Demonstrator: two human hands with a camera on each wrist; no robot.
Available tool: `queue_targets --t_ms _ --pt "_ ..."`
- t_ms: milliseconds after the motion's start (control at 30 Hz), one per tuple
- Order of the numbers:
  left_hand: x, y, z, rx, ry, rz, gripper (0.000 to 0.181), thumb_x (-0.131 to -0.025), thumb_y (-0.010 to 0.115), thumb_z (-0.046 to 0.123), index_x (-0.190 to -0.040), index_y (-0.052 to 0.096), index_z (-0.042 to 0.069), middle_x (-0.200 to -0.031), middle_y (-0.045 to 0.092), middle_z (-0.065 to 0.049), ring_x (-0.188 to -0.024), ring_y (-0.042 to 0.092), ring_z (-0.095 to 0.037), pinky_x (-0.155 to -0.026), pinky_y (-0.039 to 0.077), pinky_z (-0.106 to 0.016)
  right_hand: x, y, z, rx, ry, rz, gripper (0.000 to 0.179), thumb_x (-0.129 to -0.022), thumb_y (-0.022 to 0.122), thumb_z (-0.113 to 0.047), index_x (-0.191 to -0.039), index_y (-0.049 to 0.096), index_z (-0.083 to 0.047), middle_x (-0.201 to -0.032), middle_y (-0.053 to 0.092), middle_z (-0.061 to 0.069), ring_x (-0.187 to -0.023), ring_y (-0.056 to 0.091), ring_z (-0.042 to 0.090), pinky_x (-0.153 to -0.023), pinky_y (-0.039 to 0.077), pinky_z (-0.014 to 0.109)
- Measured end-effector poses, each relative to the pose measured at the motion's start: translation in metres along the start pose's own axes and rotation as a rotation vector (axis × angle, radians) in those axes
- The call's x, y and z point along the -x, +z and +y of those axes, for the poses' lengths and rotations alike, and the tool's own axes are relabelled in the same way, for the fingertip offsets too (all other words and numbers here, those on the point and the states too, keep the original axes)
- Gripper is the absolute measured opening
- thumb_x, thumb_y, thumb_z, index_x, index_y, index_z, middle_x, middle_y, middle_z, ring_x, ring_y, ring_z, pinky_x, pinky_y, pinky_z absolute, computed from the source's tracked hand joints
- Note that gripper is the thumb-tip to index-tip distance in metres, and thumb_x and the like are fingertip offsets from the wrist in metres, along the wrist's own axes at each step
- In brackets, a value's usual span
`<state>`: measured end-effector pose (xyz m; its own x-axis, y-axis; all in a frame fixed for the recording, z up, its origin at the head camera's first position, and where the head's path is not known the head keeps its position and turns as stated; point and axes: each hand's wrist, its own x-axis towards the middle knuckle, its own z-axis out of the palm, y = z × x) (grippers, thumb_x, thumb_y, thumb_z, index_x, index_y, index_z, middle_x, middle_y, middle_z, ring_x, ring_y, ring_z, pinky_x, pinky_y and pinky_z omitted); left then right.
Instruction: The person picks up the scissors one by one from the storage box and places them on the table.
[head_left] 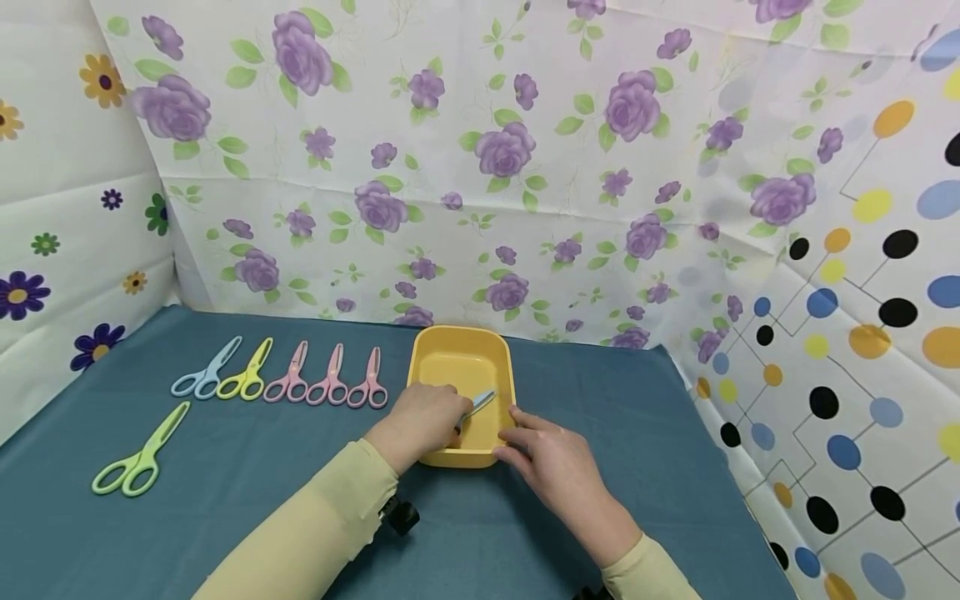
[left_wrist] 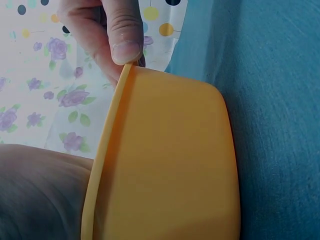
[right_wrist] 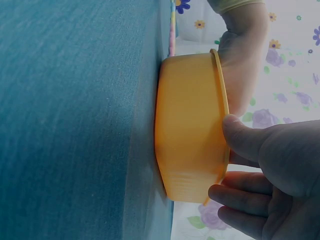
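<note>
A yellow plastic box (head_left: 457, 458) stands upright on the blue cloth. My left hand (head_left: 423, 421) reaches down over its near left side and grips a pair of light blue scissors (head_left: 483, 402) by the handles, which the fingers mostly cover. The closed blades slant up to the right inside the box. My right hand (head_left: 551, 458) pinches the rim at the near right corner, thumb and fingers on either side of the wall. In the right wrist view that thumb (right_wrist: 245, 135) lies against the box's outer side.
Left of the box, a row of scissors lies on the cloth: blue scissors (head_left: 206, 379), yellow scissors (head_left: 246, 379) and several pink scissors (head_left: 327, 383). Larger green scissors (head_left: 142, 458) lie nearer, at far left. A floral sheet (head_left: 450, 200) hangs behind, a dotted sheet (head_left: 847, 400) at right.
</note>
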<state>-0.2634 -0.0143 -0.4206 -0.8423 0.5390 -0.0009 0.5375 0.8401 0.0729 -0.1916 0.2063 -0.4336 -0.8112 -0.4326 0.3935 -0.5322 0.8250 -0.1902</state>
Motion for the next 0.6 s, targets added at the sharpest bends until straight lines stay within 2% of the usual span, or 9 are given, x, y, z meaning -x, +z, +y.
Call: queue_targets --t_ms 267,600 --pt "-0.0008 0.0011 -0.0002 0.007 0.002 0.002 0.028 -0.095 0.090 0.023 -0.121 0.081 0.016 -0.091 0.067 -0.001 -0.079 0.057 -0.022 -0.085 0.058 -0.042 0.0001 0.0000 0.0000 0.000 0.008 -0.005 0.031 -0.096 0.084 -0.036 -0.118 0.087 -0.014 -0.144 0.071 0.015 -0.122 0.075 0.031 -0.086 0.065 0.050" --pt "0.0000 0.0033 0.0006 0.025 -0.008 0.030 0.024 -0.098 0.087 0.019 -0.121 0.081 0.015 -0.087 0.064 -0.001 -0.077 0.056 -0.023 -0.081 0.056 -0.040 -0.0005 0.0001 -0.0001 0.004 0.002 -0.006 0.030 -0.097 0.084 -0.036 -0.118 0.087 -0.015 -0.145 0.071 0.015 -0.124 0.074 0.031 -0.086 0.065 0.050"
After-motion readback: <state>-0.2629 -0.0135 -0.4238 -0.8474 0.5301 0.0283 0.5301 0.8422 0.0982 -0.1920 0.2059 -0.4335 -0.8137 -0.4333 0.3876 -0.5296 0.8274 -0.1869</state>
